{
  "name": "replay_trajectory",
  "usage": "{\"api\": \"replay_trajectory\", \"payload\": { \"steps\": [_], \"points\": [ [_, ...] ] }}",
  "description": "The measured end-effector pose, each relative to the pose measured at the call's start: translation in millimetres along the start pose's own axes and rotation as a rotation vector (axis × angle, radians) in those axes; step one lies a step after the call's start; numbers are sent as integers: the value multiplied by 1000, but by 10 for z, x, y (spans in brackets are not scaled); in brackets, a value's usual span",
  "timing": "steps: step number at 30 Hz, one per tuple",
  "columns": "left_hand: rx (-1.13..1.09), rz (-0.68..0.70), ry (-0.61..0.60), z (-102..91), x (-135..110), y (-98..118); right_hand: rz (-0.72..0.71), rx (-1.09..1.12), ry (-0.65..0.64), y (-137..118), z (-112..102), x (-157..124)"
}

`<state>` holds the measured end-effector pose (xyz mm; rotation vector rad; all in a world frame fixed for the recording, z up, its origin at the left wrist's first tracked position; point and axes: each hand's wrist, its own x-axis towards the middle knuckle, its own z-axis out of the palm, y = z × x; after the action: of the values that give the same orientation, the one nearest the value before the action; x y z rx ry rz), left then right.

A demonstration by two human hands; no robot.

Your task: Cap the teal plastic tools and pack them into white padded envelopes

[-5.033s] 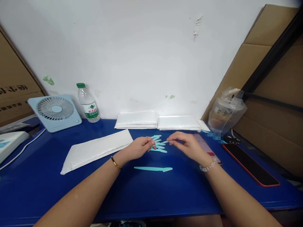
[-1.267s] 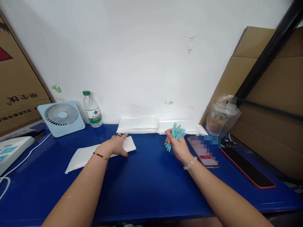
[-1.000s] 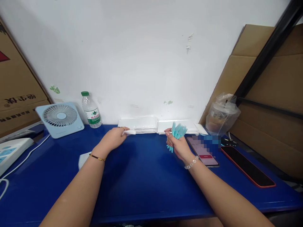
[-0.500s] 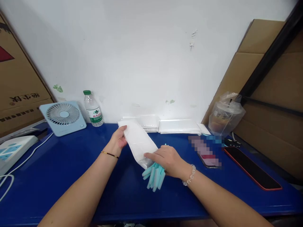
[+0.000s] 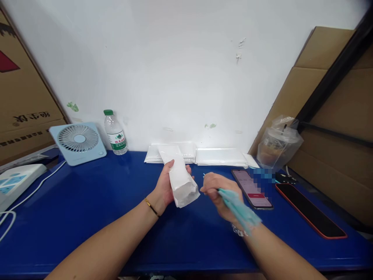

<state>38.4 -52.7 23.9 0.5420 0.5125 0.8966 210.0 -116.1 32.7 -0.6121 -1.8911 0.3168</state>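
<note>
My left hand [image 5: 166, 184] is wrapped round a white pouch [image 5: 181, 175], its mouth gaping toward me and to the right. The thumb lies on the pouch's near face and fingertips show along its far edge. To the right, my right hand [image 5: 220, 190] is closed on a bundle of slim teal sticks [image 5: 240, 212]. Their thick ends point down and back over my wrist and are blurred by motion; thin tips show near the fingers. The bundle is apart from the pouch. What the sticks are I cannot make out.
Flat white pouches [image 5: 221, 156] lie in stacks along the wall on the blue table [image 5: 101, 217]. A phone [image 5: 253, 190] and a red-edged phone [image 5: 310, 210] are at right, with a bagged drink cup [image 5: 276, 146] behind. At left stand a fan [image 5: 79, 142], a water bottle [image 5: 115, 134] and a power strip [image 5: 20, 182].
My right hand has moved right, away from the pouch, turning the teal bundle back toward my wrist. My left hand has shifted right along the pouch, whose mouth has opened wider.
</note>
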Motion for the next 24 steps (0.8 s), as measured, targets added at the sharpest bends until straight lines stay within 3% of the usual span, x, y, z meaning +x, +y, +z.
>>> {"api": "replay_trajectory", "payload": {
  "steps": [3,8,12,15,21,24],
  "points": [
    [-119,-58,57,7,22,-32,-85,-83,94,-108,-23,40],
    [-236,-135,52,66,-10,-102,-354,-198,11,-230,58,80],
    [-326,-125,27,58,-37,-122,-553,-310,66,-268,46,81],
    [-354,-119,19,62,-61,-113,-691,-485,-18,-294,2,93],
    [-384,-65,75,168,-157,-41,-798,-585,-155,-267,78,87],
    [-378,-39,85,189,-176,-31,-721,-529,-173,-184,109,77]
  ]
}}
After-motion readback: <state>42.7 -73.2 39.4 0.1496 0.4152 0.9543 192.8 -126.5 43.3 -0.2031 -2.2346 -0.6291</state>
